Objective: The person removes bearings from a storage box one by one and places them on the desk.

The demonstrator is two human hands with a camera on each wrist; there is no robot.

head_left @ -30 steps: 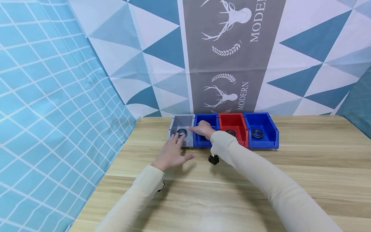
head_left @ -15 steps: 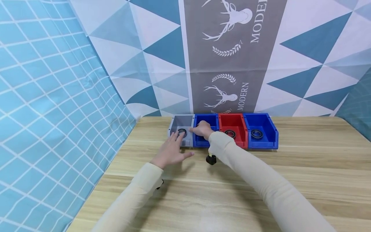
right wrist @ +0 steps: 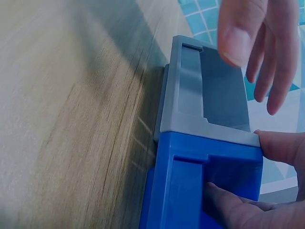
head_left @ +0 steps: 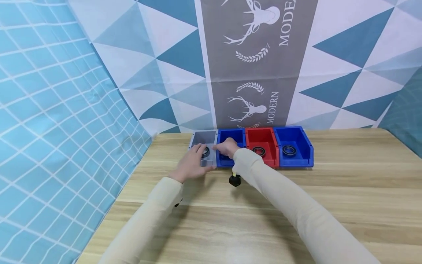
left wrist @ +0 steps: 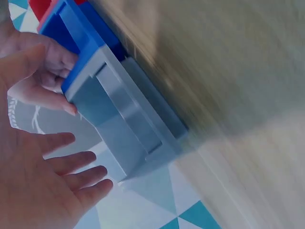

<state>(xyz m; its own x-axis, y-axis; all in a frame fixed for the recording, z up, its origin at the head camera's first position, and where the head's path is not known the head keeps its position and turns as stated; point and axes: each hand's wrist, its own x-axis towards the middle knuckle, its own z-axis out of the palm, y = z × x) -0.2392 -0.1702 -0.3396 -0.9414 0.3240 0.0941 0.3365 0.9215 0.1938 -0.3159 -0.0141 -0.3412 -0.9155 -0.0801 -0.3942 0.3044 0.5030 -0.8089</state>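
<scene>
Left hand open, fingers spread over grey bin front edge, right hand gripping neighbouring blue bin rim, bare table around.

The word "MODERN" is printed in white capitals, running upward, on the grey band of the backdrop cloth at the far side of the table, beside a white stag emblem. Higher on the same band the word is repeated, but only "MODE" is seen before the top edge. No other lettering can be read.
</scene>
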